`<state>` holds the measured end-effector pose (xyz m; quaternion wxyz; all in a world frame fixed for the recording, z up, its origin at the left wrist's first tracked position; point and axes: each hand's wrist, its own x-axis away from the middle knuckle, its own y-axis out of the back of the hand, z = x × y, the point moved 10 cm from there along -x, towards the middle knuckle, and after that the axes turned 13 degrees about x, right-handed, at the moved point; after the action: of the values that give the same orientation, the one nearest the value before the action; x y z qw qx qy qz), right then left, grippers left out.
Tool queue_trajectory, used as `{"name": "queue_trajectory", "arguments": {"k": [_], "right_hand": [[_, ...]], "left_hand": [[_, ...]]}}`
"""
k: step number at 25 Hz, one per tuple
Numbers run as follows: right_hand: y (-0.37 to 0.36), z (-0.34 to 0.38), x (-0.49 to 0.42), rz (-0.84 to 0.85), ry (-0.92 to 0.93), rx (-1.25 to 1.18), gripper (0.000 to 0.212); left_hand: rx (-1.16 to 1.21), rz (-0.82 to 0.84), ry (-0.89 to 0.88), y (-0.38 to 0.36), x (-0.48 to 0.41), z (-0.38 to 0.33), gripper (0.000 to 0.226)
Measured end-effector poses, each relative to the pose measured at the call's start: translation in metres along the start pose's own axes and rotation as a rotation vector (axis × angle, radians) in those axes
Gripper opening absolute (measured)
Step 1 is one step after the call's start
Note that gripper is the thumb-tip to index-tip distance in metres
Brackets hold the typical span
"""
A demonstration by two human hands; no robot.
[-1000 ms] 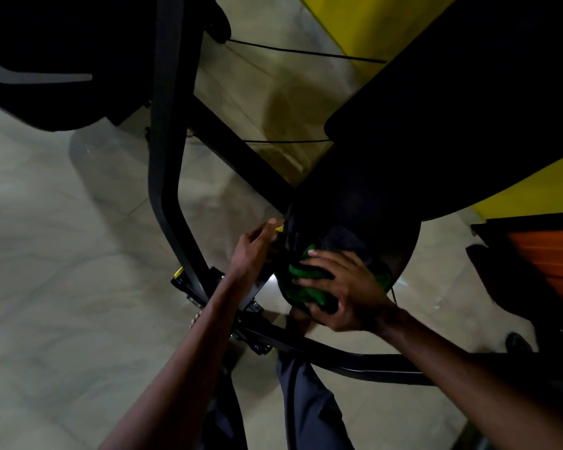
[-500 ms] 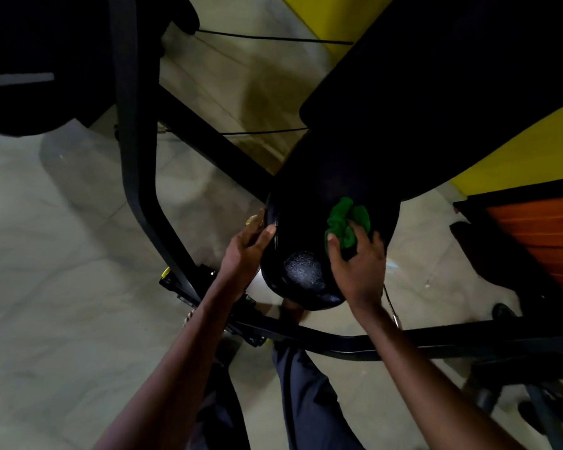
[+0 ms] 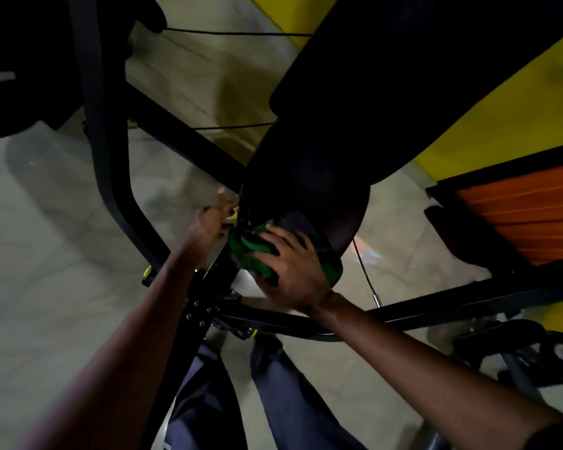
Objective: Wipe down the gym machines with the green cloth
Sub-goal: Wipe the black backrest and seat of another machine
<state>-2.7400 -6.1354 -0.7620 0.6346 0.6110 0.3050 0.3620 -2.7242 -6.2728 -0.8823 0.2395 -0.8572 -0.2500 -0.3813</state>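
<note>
The gym machine's black padded roller (image 3: 309, 186) hangs in the middle of the head view, under a larger black pad (image 3: 420, 76). The green cloth (image 3: 246, 251) lies bunched on the roller's lower left end. My right hand (image 3: 293, 274) lies over the cloth with fingers spread and presses it against the roller. More green shows past the palm on the right. My left hand (image 3: 212, 217) reaches to the roller's left edge, its fingers extended and touching the side there.
A curved black frame tube (image 3: 111, 164) runs down on the left to a bolted joint (image 3: 199, 310). A black bar (image 3: 436, 308) crosses below my hands. A thin cable (image 3: 364, 271) hangs right of the roller. An orange panel (image 3: 517, 216) and yellow wall (image 3: 501, 108) stand right.
My right hand has brought the cloth down from the roller's upper right face to its lower left end. My left hand stays at the roller's left edge.
</note>
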Motion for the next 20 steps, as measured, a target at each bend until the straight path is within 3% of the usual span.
{"name": "queue_trajectory", "arguments": {"k": [3, 6, 10, 12, 16, 20], "right_hand": [[-0.006, 0.004, 0.007, 0.023, 0.085, 0.011, 0.034], [-0.008, -0.007, 0.031, 0.01, 0.123, 0.008, 0.042], [-0.014, -0.05, 0.07, -0.025, 0.11, -0.141, 0.048], [-0.02, -0.088, 0.077, -0.064, -0.064, -0.254, 0.046], [-0.033, -0.157, 0.078, -0.1, -0.588, -0.478, 0.043], [-0.031, -0.157, 0.084, -0.261, -0.881, -0.492, 0.038]], "left_hand": [[-0.049, -0.014, -0.02, -0.003, 0.012, -0.002, 0.051], [-0.122, -0.017, -0.097, -0.013, 0.029, 0.0, 0.023], [-0.077, -0.081, -0.197, -0.022, 0.047, 0.003, 0.04], [-0.054, -0.101, -0.214, -0.024, 0.056, 0.008, 0.045], [0.013, -0.099, -0.251, -0.02, 0.066, 0.023, 0.049], [-0.135, -0.104, -0.322, -0.006, 0.062, 0.023, 0.061]]}}
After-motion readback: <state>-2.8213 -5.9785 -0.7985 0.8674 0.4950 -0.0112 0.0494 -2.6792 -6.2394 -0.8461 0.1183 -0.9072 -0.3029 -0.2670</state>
